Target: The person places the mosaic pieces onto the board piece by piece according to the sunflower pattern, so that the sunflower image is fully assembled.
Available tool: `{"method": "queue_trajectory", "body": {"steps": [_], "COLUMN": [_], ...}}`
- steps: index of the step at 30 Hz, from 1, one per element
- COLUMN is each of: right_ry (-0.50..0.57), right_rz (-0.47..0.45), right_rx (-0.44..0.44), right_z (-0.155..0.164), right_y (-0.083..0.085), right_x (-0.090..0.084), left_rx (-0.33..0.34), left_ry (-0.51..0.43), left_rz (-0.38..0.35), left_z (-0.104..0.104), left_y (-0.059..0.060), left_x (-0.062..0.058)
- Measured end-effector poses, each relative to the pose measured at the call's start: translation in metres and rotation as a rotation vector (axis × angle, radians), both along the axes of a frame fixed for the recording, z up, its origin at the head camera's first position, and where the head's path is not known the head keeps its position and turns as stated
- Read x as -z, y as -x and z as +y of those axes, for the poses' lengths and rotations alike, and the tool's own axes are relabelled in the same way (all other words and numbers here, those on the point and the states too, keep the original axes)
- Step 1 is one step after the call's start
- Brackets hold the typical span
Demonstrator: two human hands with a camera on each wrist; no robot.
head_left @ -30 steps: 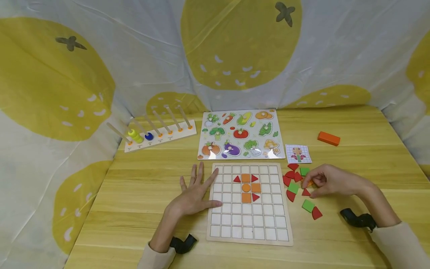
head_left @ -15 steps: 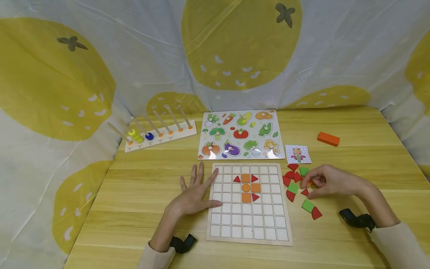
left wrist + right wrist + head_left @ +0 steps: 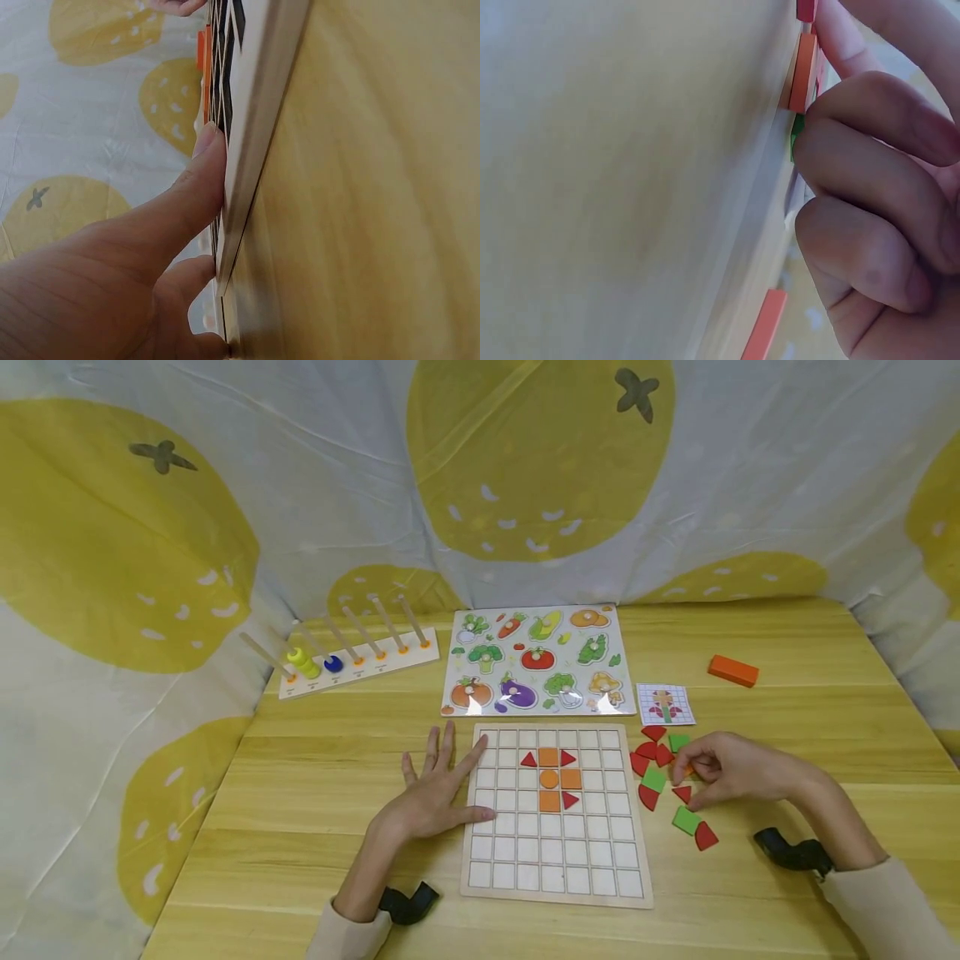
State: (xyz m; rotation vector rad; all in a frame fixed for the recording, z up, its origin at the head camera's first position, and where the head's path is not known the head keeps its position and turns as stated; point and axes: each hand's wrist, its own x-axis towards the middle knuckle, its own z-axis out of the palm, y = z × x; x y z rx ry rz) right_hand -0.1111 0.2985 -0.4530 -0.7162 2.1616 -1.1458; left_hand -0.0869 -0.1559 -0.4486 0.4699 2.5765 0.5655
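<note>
Peg rack far left on table, yellow and blue rings on pegs. Left hand flat, fingers spread, thumb and fingertips on left edge of grid board. Board holds orange and red pieces mid-grid. Vegetable puzzle behind board. Right hand curled, pinching orange piece among loose red and green pieces right of board. Pattern card just behind pieces. Orange block far right.

right hand: fingers curled, fingertip touching the orange piece | green piece: just beside the knuckles, edge only | red piece: top edge | orange block: farther off on the wooden table
</note>
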Motion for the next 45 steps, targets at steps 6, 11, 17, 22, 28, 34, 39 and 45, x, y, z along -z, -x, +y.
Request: {"method": "queue_trajectory", "body": {"steps": [6, 11, 17, 22, 28, 34, 39, 45], "right_ry": [-0.045, -0.033, 0.036, 0.026, 0.007, -0.043, -0.112, -0.139], "right_rz": [0.001, 0.022, 0.056, 0.044, 0.091, 0.071, 0.069, 0.062], "right_rx": [0.023, 0.042, 0.149, 0.24, 0.259, 0.245, 0.24, 0.251], "right_z": [-0.003, -0.005, -0.035, -0.085, -0.142, -0.18, -0.197, -0.202], "right_y": [-0.001, -0.001, -0.006, -0.01, -0.011, -0.012, -0.012, -0.014], "right_x": [-0.002, -0.004, -0.012, -0.019, -0.016, -0.016, -0.012, -0.01], "left_rx": [0.003, 0.004, -0.004, -0.004, -0.004, -0.007, -0.006, 0.003], "left_ry": [-0.003, -0.004, -0.004, -0.003, -0.003, 0.01, 0.009, -0.031], "left_rz": [-0.002, 0.004, 0.005, 0.012, 0.008, 0.009, 0.009, 0.021], "left_z": [0.0, 0.001, -0.001, -0.001, 0.0, 0.001, 0.0, -0.002], "left_y": [0.0, 0.0, -0.001, -0.002, -0.001, 0.0, -0.001, -0.001], "left_x": [-0.002, -0.002, -0.001, -0.001, -0.002, 0.0, 0.0, 0.003]}}
